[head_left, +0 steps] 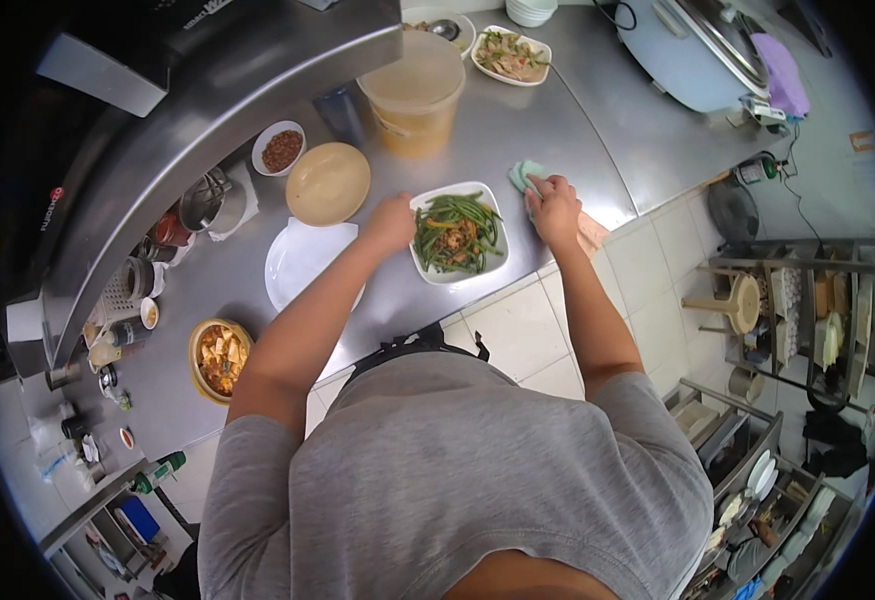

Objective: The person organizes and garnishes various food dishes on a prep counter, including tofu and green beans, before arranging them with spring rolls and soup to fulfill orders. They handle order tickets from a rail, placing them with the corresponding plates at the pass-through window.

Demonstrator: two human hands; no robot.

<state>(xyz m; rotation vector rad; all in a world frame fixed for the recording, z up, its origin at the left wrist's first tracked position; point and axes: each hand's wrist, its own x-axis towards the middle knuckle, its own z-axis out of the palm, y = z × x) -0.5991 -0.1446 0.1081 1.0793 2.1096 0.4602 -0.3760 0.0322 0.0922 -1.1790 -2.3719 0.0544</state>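
A white square dish (504, 262) of green beans with browned bits stands on the steel counter in front of me. At its left rim, my left hand (389, 222) is closed, with the thumb side against the edge; the fingers underneath are partly hidden. To the right of the dish, my right hand (555, 210) is closed on a pale green cloth (524, 174), which lies bunched on the counter. Close by that hand, a peach-coloured cloth (591, 236) rests at the counter's front edge.
Left of the dish are a tan oval plate (329, 184), a white plate (293, 264), a bowl of brown beans (283, 149) and a pot of tofu stew (221, 358). Behind stand a lidded plastic tub (414, 92), another filled dish (511, 55) and a large cooker (693, 52).
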